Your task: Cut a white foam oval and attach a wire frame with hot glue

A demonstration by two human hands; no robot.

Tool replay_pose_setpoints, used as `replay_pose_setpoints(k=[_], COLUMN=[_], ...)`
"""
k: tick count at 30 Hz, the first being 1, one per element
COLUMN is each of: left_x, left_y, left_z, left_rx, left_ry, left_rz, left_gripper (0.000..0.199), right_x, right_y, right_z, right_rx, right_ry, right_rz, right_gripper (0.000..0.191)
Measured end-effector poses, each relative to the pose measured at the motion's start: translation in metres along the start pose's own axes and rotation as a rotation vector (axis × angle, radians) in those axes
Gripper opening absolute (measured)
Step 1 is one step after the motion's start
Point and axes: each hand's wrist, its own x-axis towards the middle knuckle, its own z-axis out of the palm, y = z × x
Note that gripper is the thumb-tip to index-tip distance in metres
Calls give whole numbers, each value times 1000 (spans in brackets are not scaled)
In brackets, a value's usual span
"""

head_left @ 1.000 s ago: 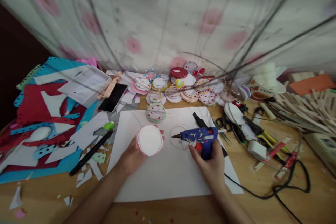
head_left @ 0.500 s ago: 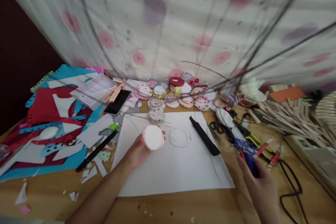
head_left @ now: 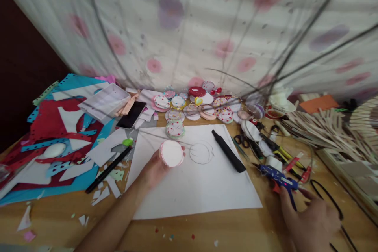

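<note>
My left hand [head_left: 155, 169] holds a round white disc [head_left: 171, 153] with a pink frilled edge, its flat white face turned up, above a large white paper [head_left: 191, 189]. A pencil circle is drawn on the paper, right of the disc. At the right, a blue glue gun [head_left: 277, 177] with a red trigger lies on its side, nozzle pointing left. My right hand [head_left: 310, 216] is at its handle, thumb and fingers loosely apart around it. A thick black marker [head_left: 228, 151] rests on the paper's right part.
Decorated round discs [head_left: 193, 111] are clustered behind the paper. Coloured scraps [head_left: 53, 114], a white tray [head_left: 104, 102], a phone [head_left: 132, 115] and a black pen [head_left: 108, 169] lie left. Pliers [head_left: 283, 153], scissors [head_left: 241, 141], a cord and wooden sticks [head_left: 325, 126] are at right.
My right hand has moved right and its fingers have loosened from the glue gun, which now lies flatter with its nozzle to the left. My left hand still holds the disc in place.
</note>
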Motion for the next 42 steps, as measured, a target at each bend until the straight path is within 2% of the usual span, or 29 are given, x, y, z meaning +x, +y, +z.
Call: replay_pose_setpoints(k=[2,3,4,6,9,11,13,17,19,21,24,27,30,32,37,39,42], left_x=[1,1,2,3,3,2,2,2,2,2,1,-3,-6,-7,-4,-4,-5], left_y=[-1,-1,-2,-2,0,1,3,3,3,2,0,0,0,1,3,3,0], left_z=[-1,-2,-2,-2,-3,-3,-3,-2,-1,-1,-2,-3,-3,-3,0,3,8], left_rx=[-3,-4,-6,-13,-31,-38,-36,-29,-19,6,42,47,37,13,-43,-69,-84], left_ry=[-1,-3,-6,-8,-1,-3,-11,-11,-7,-12,-42,-95,-149,-157,-56,-70,-150], left_rz=[-3,-9,-19,-43,-60,-49,-48,-43,-35,-30,-34,-70,-80,-65,40,38,-32], left_gripper=[56,56,56,56,55,54,54,51,52,55,63,74,80,79,71,73,77], right_x=[3,7,11,23,44,57,67,78,77,72,56,36,22,17,20,20,14], right_y=[-15,-25,-36,-62,-102,-124,-140,-153,-154,-155,-164,-180,-196,-202,-200,-198,-200], right_z=[-2,-2,-1,5,19,31,44,62,63,57,41,27,21,21,24,25,27], right_rx=[-28,28,107,180,100,67,80,163,225,341,551,652,743,764,716,659,513], right_ry=[166,160,119,-48,-332,-423,-441,-503,-521,-516,-458,-402,-423,-401,-284,-275,-326], right_rz=[-215,-358,-508,-755,-1084,-1235,-1340,-1449,-1430,-1305,-942,-577,-375,-308,-191,-216,-359], right_gripper=[36,30,24,20,36,39,33,20,20,18,16,14,14,14,13,12,11])
